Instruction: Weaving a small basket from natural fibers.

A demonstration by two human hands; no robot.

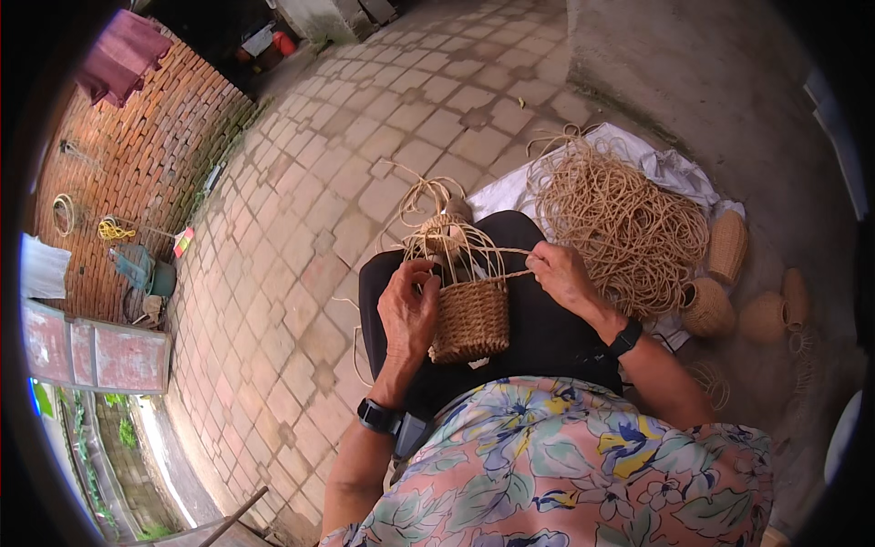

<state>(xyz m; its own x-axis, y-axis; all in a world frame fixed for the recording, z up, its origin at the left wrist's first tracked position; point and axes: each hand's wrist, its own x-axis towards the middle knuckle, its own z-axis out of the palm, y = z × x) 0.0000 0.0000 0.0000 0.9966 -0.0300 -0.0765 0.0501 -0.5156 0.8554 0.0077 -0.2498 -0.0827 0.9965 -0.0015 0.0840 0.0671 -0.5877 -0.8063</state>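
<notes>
A half-woven straw basket [471, 319] rests on my dark-clad lap, with pale spokes [478, 251] rising from its top in loops and loose ends. My left hand [408, 308] grips the basket's upper left edge with curled fingers; exactly what lies between the fingertips is hidden. At the right of the basket, my right hand [558, 273] pinches a twisted straw cord [512, 251] stretched from the weaving. Beyond the basket, another small woven piece [442, 230] with long loose strands lies partly hidden behind the spokes.
A heap of straw cord [620, 223] lies on a white sheet [497, 191] to the right, beside several woven vessels [706, 308]. Grey paving [283, 264] surrounds me. A brick wall [118, 173] with coiled cords, a bucket [159, 278] and hanging cloth [118, 50] stands at left.
</notes>
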